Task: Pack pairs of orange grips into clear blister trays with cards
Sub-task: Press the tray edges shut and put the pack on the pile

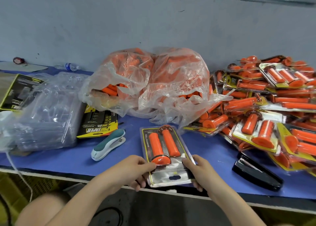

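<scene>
With left hand (135, 171) and right hand (196, 171), gripping one filled blister pack (171, 176); finished packs (256, 106) heaped alongside; bagged grips (150, 82) remaining.

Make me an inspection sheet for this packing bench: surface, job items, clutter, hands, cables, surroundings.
Surface: blue mat on the bench, largely covered.
Job's things: one filled blister pack holding two orange grips, flat at the near edge; two bags of loose grips behind it; stacked clear trays at left; printed cards beside them; pile of finished packs at right.
Clutter: white-and-teal stapler left of the pack; black stapler right of it; water bottle lying near the wall.
Grippers: left hand and right hand each grip one near side of the pack.
Cables: white cord hanging over the front edge at left.
Surroundings: grey wall behind.
</scene>
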`<state>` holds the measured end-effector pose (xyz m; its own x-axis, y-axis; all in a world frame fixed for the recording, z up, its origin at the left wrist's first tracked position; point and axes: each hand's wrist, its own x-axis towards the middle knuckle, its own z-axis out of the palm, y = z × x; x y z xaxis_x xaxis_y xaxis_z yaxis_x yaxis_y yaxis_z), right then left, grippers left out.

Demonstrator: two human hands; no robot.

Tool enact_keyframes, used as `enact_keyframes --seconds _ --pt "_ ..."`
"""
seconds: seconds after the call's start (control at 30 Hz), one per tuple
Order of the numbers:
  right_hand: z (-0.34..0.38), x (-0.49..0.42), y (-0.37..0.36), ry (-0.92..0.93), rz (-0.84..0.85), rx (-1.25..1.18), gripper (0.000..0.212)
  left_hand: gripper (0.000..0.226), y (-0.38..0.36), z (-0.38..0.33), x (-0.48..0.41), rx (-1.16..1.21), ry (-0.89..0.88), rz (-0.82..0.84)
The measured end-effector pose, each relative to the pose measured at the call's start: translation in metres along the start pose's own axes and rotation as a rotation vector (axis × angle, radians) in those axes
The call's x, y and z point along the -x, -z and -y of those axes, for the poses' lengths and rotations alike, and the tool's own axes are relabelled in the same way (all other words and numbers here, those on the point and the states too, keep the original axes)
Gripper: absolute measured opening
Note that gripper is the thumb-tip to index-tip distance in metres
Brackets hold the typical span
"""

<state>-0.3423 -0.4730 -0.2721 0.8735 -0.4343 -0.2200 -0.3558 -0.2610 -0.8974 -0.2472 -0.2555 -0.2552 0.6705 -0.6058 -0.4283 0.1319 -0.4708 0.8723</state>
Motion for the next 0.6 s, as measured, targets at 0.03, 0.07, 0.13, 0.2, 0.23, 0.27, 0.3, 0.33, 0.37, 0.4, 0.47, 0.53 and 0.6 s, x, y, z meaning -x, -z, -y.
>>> enact_keyframes --seconds 0.03,0.07,0.13,0.2,0.23,0.27,0.3,0.33,0.37,0.4,0.47,0.53,0.6 --pt "0.0 -0.003 0.003 -0.002 0.015 0.032 0.026 0.031 0.003 -0.001 -0.003 0.03 -0.009 -0.012" --pt "0.0 -0.006 0.007 -0.005 0.033 0.064 0.028 0.031 0.006 -0.002 -0.007 0.068 -0.015 -0.023" --pt "0.002 -0.012 0.019 0.0 0.086 0.152 0.03 0.032 0.012 -0.006 -0.017 0.143 -0.011 -0.087" --pt "0.004 -0.017 0.031 0.0 0.179 0.226 0.035 0.03 0.019 -0.008 -0.03 0.223 -0.018 -0.188" --pt "0.005 -0.019 0.037 -0.022 0.224 0.243 0.039 0.027 0.022 -0.008 -0.037 0.258 -0.026 -0.236" --pt "0.005 -0.021 0.041 -0.045 0.258 0.24 0.043 0.025 0.025 -0.008 -0.042 0.293 -0.032 -0.28" --pt "0.006 -0.023 0.043 -0.063 0.268 0.237 0.045 0.024 0.027 -0.007 -0.046 0.328 -0.036 -0.315" --pt "0.007 -0.024 0.043 -0.064 0.244 0.232 0.044 0.023 0.027 -0.005 -0.049 0.36 -0.038 -0.339" --pt "0.008 -0.027 0.041 -0.045 0.183 0.236 0.04 0.022 0.027 -0.004 -0.051 0.387 -0.041 -0.354" --pt "0.01 -0.03 0.039 0.0 0.086 0.265 0.035 0.02 0.027 -0.003 -0.052 0.411 -0.047 -0.368" --pt "0.016 -0.037 0.035 0.121 -0.175 0.512 0.022 0.018 0.024 -0.002 -0.052 0.455 -0.066 -0.39" --pt "0.029 -0.036 0.024 0.274 -0.39 0.678 0.029 0.018 0.022 -0.002 -0.051 0.497 -0.084 -0.416" --pt "0.048 -0.021 -0.001 0.526 -0.417 0.648 0.028 0.019 0.021 -0.002 -0.05 0.514 -0.091 -0.421"
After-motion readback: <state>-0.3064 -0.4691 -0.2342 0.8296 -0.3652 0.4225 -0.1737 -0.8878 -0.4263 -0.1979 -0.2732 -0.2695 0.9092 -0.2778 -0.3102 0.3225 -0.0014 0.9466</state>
